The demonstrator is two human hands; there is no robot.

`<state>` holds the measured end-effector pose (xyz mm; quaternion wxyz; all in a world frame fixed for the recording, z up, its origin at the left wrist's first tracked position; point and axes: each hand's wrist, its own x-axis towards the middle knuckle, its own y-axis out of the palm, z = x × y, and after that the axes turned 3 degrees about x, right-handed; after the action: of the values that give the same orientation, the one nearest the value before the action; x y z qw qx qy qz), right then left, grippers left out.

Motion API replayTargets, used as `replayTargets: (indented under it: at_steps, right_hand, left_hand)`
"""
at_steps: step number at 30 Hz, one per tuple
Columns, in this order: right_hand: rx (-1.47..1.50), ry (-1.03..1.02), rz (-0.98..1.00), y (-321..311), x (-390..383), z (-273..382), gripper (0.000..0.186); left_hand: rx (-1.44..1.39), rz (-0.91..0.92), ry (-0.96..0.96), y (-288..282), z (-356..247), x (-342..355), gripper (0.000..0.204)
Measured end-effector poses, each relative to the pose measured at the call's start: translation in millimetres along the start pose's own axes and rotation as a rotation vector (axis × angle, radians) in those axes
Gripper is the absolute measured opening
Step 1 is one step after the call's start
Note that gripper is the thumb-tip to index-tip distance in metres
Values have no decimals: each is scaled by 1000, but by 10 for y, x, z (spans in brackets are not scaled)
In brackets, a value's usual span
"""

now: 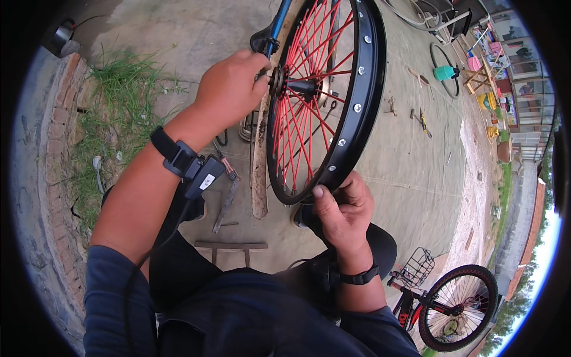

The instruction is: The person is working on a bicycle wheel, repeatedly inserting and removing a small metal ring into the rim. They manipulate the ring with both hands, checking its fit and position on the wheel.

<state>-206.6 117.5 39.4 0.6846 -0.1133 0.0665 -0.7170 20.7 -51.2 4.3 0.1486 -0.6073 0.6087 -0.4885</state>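
A concrete floor point(416, 172) spreads beneath everything, with a bike point(458, 308) at the lower right. The wheel point(360, 89), a black rim with red spokes, is at upper centre, tilted and seen partly edge-on, between the two hands. Its left side and middle lie by the left hand point(229, 83), and its lowest edge lies in the right hand point(347, 213).

The right hand is closed on that bottom edge, the thumb lying against the rim from the near side and the curled fingers on its right; part of the hold is hidden by the rim. The left hand is bunched, fingers bent and nearly together, against the near end of the hub point(302, 87); what the fingertips pinch there cannot be told.

A blue tube point(279, 25) runs up from just above the left hand. A narrow board point(259, 172) extends below the left hand, just left of the wheel. Well to the right are a green jug point(443, 72) and, smallest, yellow-handled pliers point(424, 123) on the floor.
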Motion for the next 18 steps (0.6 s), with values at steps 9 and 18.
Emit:
replayTargets:
  at_steps: [9,18]
  right_hand:
    - [11,20,-18,23,10,26,26]
    - [11,-3,-9,16,21,90,25]
  left_hand:
    - [-190,-33,-280,-527,128,-13,25]
    - [-239,18,-346,-406,253,-142,20]
